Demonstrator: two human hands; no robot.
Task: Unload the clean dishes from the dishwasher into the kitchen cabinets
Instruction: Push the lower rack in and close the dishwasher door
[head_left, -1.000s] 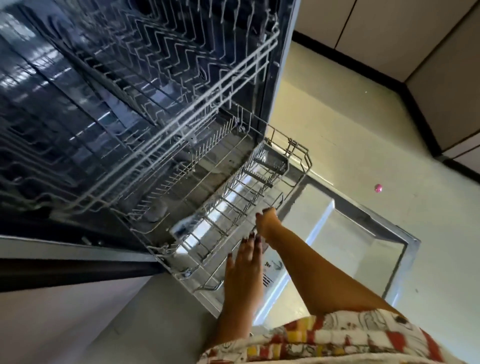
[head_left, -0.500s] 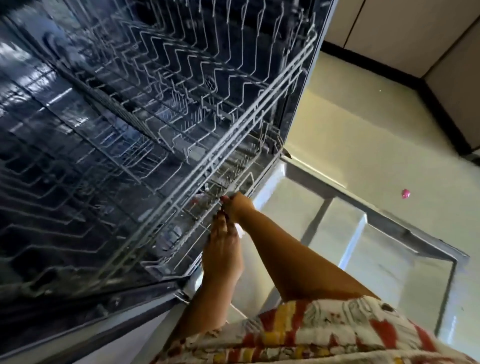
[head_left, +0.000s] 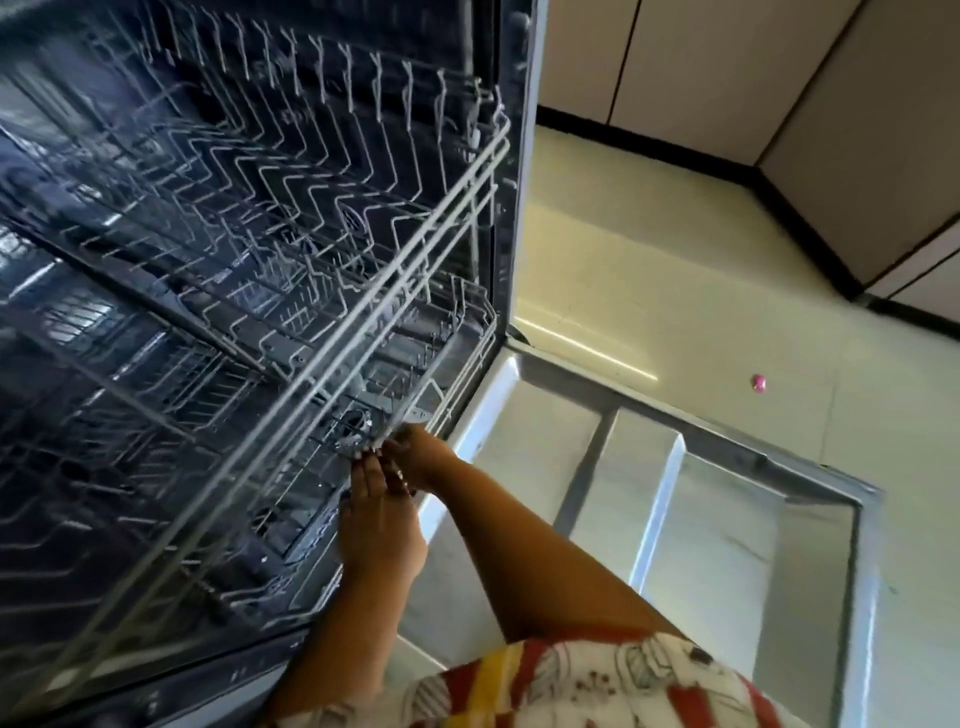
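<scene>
Dishwasher (head_left: 511, 208) cavity is seen from the head camera across the whole left half of the scene, dark and blurred by motion. Its upper rack (head_left: 311, 182) is drawn level with the opening, rows of bent wire tines standing up from it. Below and to the right, the lower rack (head_left: 470, 358) is seated inside the tub, its front rim just at the threshold. The door (head_left: 717, 519) is folded down flat to the right, its pale inner panel facing up.

Both hands are held together at the lower rack's front rim. The left hand (head_left: 382, 525) is stretched out with its fingers (head_left: 366, 475) straight and close together, their tips laid against the wire. The right hand (head_left: 423, 454) is bunched up against the same rim, just beyond the left; whether its fingers are closed round the wire cannot be told through the blur. A patterned red, yellow and white sleeve (head_left: 597, 686) is seen at the near edge.

Kitchen cabinets (head_left: 727, 67) are ranged along the far right, above a dark plinth. A small pink object (head_left: 759, 383) lies on the pale floor (head_left: 649, 260) beyond the door.
</scene>
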